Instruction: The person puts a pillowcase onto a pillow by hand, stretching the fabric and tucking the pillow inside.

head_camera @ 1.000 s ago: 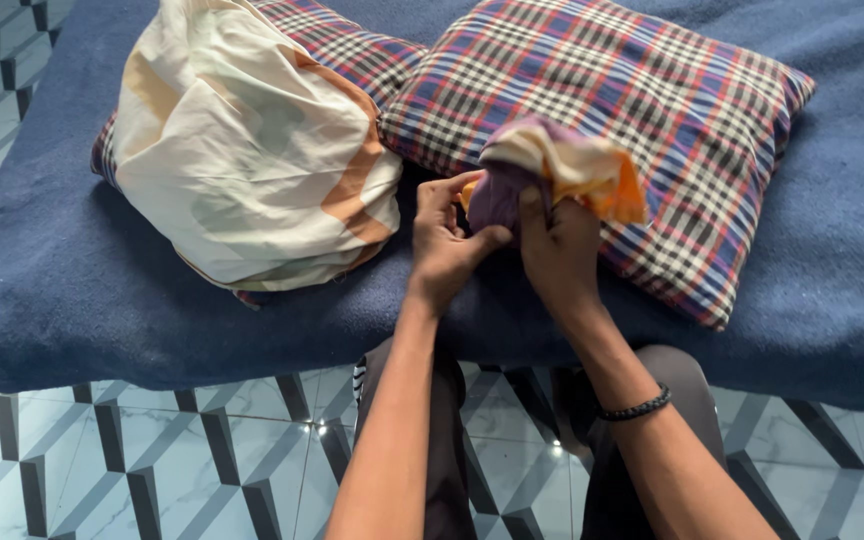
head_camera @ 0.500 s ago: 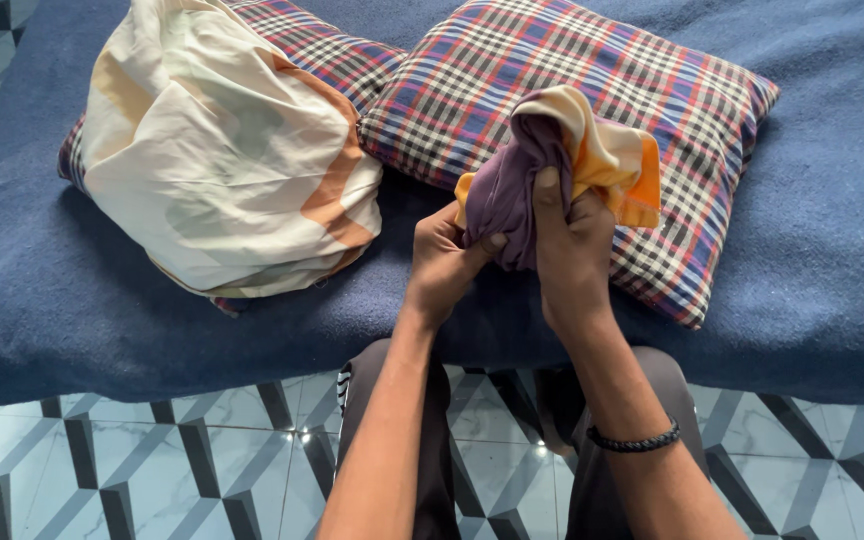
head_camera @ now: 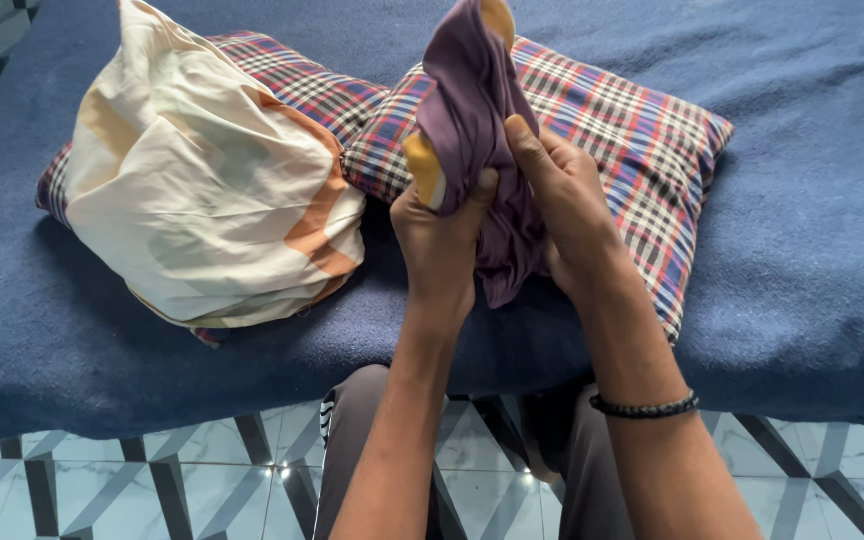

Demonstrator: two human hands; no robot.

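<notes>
Both my hands grip a bunched pillowcase (head_camera: 467, 105), purple on the side facing me with cream and orange patches, raised above a plaid pillow (head_camera: 642, 140). My left hand (head_camera: 439, 240) pinches its lower left part with the thumb on top. My right hand (head_camera: 567, 205) clasps the right side, thumb pressed into the purple cloth. A black braided bracelet (head_camera: 644, 406) sits on my right wrist. The plaid pillow lies bare on a dark blue blanket (head_camera: 802, 280).
A second plaid pillow (head_camera: 287, 75) at the left is mostly covered by a cream, orange and pale green pillowcase (head_camera: 202, 190). The blanket's front edge hangs over a tiled floor (head_camera: 132, 480) with a cube pattern. My knees in dark trousers (head_camera: 352, 430) show below.
My hands have lifted the bunched pillowcase higher and turned it, so more purple cloth faces me and less cream and orange shows. The view has shifted slightly.
</notes>
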